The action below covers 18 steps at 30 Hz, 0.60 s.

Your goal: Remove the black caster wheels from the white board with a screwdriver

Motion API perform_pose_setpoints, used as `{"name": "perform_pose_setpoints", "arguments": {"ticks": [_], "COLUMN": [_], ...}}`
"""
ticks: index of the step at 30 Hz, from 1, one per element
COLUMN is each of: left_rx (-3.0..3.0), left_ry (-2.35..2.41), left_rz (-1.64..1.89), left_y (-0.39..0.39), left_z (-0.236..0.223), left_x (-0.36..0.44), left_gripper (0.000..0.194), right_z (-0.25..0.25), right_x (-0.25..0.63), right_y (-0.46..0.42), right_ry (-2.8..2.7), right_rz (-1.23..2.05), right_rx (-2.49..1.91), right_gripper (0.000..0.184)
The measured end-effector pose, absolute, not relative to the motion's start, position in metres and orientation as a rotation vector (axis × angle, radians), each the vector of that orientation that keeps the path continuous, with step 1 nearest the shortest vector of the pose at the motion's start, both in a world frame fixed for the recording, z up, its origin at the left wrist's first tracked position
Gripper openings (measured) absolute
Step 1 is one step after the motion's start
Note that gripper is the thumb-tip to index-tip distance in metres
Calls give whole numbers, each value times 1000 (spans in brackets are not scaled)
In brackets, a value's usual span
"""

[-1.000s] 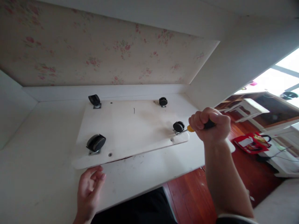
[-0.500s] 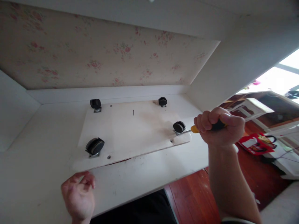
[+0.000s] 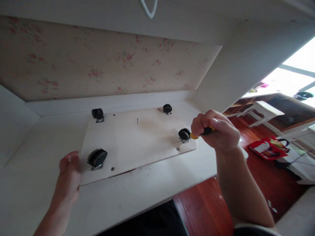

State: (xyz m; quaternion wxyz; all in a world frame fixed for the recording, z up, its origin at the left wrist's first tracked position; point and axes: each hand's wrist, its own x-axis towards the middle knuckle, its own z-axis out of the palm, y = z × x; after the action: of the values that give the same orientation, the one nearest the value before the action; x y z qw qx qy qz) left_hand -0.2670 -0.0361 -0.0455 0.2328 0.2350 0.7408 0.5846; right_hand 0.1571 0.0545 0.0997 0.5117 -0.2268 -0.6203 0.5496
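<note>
A white board (image 3: 137, 141) lies flat with black swivel casters at its corners. My right hand (image 3: 218, 131) is closed around the yellow-and-black handle of a screwdriver (image 3: 208, 130). The screwdriver points left at the near-right caster (image 3: 184, 133), close to its metal plate; the tip is hard to make out. At the board's left end, my left hand (image 3: 70, 173) has its fingers bent against the edge, beside the near-left caster (image 3: 97, 158). The far-left caster (image 3: 97, 113) and far-right caster (image 3: 167, 108) stand along the back edge.
Underneath is a white surface (image 3: 137, 196), backed by a floral panel (image 3: 123, 65) and bounded by a white side wall (image 3: 221, 75). A white hook (image 3: 149, 9) hangs overhead. Right of it lie a reddish wooden floor (image 3: 197, 206), a red bag (image 3: 268, 149) and a white stool (image 3: 263, 111).
My left hand moved from below the near edge to the board's left end. The right hand, with the screwdriver, shifted right, then back left toward the caster. The view tilted up slightly.
</note>
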Motion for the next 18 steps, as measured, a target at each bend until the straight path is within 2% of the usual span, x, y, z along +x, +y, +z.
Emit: {"name": "perform_pose_setpoints", "arguments": {"ticks": [4, 8, 11, 14, 18], "left_rx": [390, 384, 409, 452, 546], "left_ry": [1995, 1985, 1997, 2027, 2072], "left_rz": [1471, 1486, 1478, 1472, 1431], "left_y": [-35, -36, -37, -39, -39], "left_z": [-50, -50, -51, -51, -52], "left_x": [-269, -269, -267, -266, -267], "left_gripper": [39, 45, 53, 54, 60], "right_z": [109, 110, 104, 98, 94], "right_x": [161, 160, 152, 145, 145], "right_y": [74, 109, 128, 133, 120], "right_ry": [-1671, -1863, -1835, -1765, -1711], "right_rz": [1551, 1961, 2140, 2116, 1948], "right_rx": [-448, -156, -16, 41, -124], "right_gripper": [17, 16, 16, 16, 14]}}
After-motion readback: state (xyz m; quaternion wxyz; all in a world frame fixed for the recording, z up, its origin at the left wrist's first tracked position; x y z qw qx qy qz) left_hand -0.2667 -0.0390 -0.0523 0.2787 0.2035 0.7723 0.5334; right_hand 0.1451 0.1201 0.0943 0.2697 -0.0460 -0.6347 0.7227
